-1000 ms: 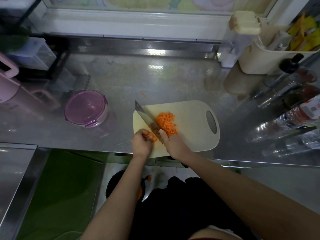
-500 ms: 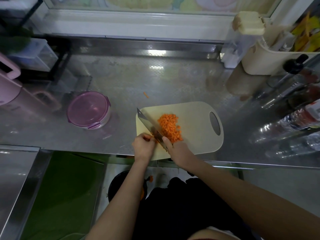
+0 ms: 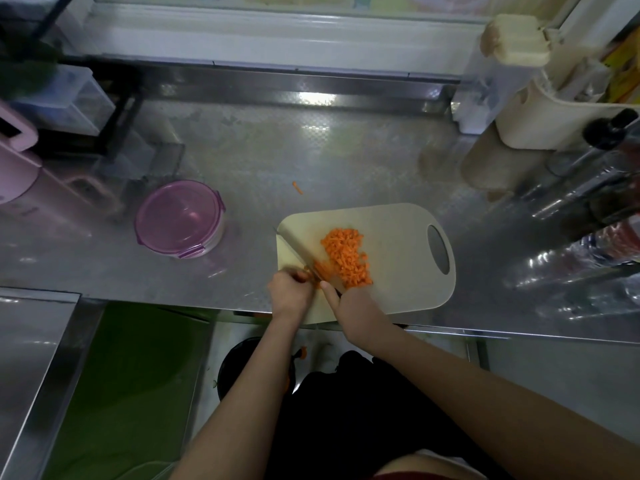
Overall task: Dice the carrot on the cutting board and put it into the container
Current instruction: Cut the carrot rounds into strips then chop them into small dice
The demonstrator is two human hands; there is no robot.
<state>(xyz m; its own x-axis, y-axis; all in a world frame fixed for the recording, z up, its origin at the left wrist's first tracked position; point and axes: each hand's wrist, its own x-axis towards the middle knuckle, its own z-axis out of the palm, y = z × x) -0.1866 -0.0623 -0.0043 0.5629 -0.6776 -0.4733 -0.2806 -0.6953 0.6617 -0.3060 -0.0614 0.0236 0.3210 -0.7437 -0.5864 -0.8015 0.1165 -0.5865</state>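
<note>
- Our right hand (image 3: 356, 306) grips the knife (image 3: 298, 249); our left hand (image 3: 291, 292) pinches the last carrot strips (image 3: 323, 270) at the near-left corner of the cutting board (image 3: 398, 289).
- Since a second ago the strips look shorter and the diced pile (image 3: 346, 258) mid-board fuller. Dicing seems nearly done, but the container (image 3: 178, 218) left of the board is lidded.

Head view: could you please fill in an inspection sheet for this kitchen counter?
Surface: steel counter, shiny; stray carrot bit beyond the cutting board.
Job's things: cutting board holds diced carrot; uncut carrot by the knife; container left, lid on.
Clutter: bottles and cream holder right, pink appliance left.
Hands: left hand holds the uncut carrot; right hand grips the knife.
Cables: nothing seen.
Surroundings: window frame behind; dark bin below the counter.
</note>
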